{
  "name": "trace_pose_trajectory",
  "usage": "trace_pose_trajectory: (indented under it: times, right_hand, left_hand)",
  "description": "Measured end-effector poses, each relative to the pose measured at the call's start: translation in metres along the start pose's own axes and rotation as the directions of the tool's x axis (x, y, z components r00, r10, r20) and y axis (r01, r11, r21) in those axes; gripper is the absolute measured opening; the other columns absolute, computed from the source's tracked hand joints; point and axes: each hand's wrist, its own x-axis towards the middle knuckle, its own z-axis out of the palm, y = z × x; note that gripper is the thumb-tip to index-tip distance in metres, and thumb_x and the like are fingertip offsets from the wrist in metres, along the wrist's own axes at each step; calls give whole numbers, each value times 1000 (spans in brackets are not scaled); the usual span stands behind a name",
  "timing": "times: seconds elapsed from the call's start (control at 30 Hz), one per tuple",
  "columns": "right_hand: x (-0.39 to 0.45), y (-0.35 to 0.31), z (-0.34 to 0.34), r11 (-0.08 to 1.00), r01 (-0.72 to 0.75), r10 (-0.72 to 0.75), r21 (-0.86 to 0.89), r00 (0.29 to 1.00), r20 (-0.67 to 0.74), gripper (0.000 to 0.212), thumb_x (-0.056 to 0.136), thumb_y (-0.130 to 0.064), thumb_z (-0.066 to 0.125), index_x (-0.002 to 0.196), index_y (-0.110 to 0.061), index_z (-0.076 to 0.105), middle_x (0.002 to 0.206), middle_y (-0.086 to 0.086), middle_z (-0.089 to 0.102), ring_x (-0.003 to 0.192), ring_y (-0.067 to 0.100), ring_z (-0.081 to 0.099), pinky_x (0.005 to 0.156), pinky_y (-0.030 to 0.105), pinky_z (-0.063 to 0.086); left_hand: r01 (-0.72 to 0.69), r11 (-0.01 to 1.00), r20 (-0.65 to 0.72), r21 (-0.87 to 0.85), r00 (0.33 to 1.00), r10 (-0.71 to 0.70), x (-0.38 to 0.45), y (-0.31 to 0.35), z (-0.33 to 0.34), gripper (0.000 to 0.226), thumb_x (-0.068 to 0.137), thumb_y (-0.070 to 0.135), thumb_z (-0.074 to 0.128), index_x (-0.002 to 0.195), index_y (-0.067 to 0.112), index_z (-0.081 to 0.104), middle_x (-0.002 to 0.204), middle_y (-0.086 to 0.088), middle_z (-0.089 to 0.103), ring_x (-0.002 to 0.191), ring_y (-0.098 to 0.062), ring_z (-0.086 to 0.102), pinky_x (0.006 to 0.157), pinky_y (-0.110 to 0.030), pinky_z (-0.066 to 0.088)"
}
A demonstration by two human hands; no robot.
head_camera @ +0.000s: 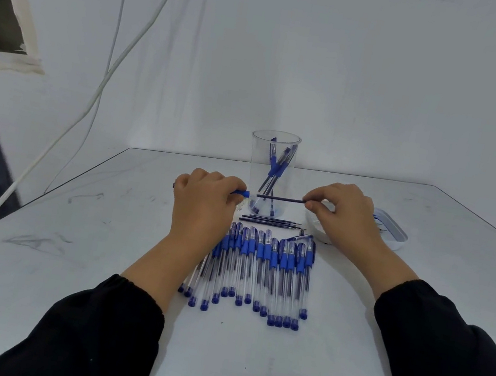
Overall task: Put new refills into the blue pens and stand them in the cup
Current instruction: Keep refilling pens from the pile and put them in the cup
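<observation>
Cables (108, 72): 2 white leads hang down the wall, far left of the cup.
Worktop (71, 256): pale and scuffed; it carries everything named below.
Your left hand (205, 202): just left of the cup, fingers curled round a blue pen (241, 193); only its blue tip end shows past your fingers, pointing toward the cup.
Left grip: closed on that pen.
Row of pens (259, 268): in front of the cup, nearer to you, many clear-barrelled blue pens lie side by side with their end caps toward you; your left wrist covers the row's left edge.
Loose refills (272, 222): a few thin dark refills lie crosswise between the cup and the row of pens.
Cup (270, 172): clear, upright, at the far middle of the worktop, with several blue pens standing tilted inside.
Refill (281, 198): held level in front of the cup's lower part, its free end pointing at the pen tip, with a small gap between the 2.
Your right hand (345, 214): just right of the cup, thumb and fingers pinching the refill's right end.
Right grip: narrow, closed on the refill.
Tray (393, 235): shallow and clear, right of the cup, partly hidden behind your right hand; what it holds is unclear.
</observation>
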Motion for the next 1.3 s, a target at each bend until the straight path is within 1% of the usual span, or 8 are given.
trace_pose_trajectory:
  times: [0.1, 0.2, 0.43, 0.7, 1.0, 1.13, 1.23, 1.3]
  right_hand:
    - [0, 8, 1, 994, -82, 80, -68, 996, -34, 15, 93, -28, 58, 95, -31, 72, 95, -8, 59, 106, 19, 47, 85, 34, 25]
    - [1, 8, 2, 980, -130, 127, -148, 991, -30, 17, 94, -30, 56, 98, -32, 73, 102, -3, 62, 107, 21, 47, 85, 35, 26]
    - [9, -12, 22, 929, -88, 147, -360, 979, 142, 23, 97, -36, 48, 106, -41, 68, 112, -4, 60, 114, 22, 44, 95, 40, 28]
    - [16, -22, 35, 901, -122, 231, -417, 947, 222, 22, 95, -36, 51, 107, -42, 69, 116, -2, 56, 116, 24, 43, 97, 41, 29]
    - [15, -23, 33, 917, -128, 233, -377, 940, 248, 24, 93, -34, 52, 106, -43, 70, 117, -2, 56, 116, 24, 42, 97, 41, 28]
    - [15, -24, 29, 934, -119, 208, -336, 948, 242, 18, 90, -40, 57, 100, -43, 71, 106, -6, 57, 112, 23, 44, 94, 40, 29]
    - [15, -27, 26, 950, -96, 187, -298, 937, 295, 15, 80, -52, 67, 89, -42, 74, 92, -12, 61, 106, 17, 46, 92, 40, 30]
    - [14, -29, 27, 951, -79, 180, -298, 927, 329, 18, 76, -53, 70, 86, -40, 75, 88, -14, 64, 104, 15, 46, 92, 40, 30]
  left_hand:
    - [58, 997, -39, 46, 998, -56, 3, -4, -3, 19, 94, 29, 51, 106, 33, 66, 102, 8, 64, 106, -18, 45, 97, -35, 19]
    - [96, 995, -66, 37, 993, -93, 4, -5, -5, 20, 95, 28, 51, 106, 33, 66, 103, 7, 64, 106, -19, 44, 97, -34, 19]
    - [72, 996, -38, 43, 997, -71, 4, -1, -3, 21, 95, 30, 49, 109, 33, 65, 106, 7, 63, 108, -18, 43, 97, -34, 19]
    - [65, 997, -9, 34, 998, -65, 4, 0, -4, 21, 95, 30, 49, 110, 34, 64, 106, 7, 62, 108, -17, 42, 94, -32, 18]
    - [56, 998, -1, 35, 998, -56, 2, 1, -3, 21, 95, 30, 49, 110, 34, 64, 106, 7, 63, 108, -17, 42, 94, -32, 17]
    - [61, 998, -3, 28, 998, -61, 2, 1, -4, 21, 95, 30, 50, 109, 34, 64, 105, 7, 63, 108, -18, 43, 95, -33, 18]
    - [63, 998, -3, 27, 998, -63, 3, 1, -4, 21, 95, 31, 49, 109, 34, 64, 106, 7, 63, 108, -17, 42, 94, -32, 17]
    - [67, 997, 3, 27, 998, -67, 2, 2, -4, 21, 95, 31, 49, 110, 34, 64, 107, 7, 63, 109, -17, 42, 94, -32, 17]
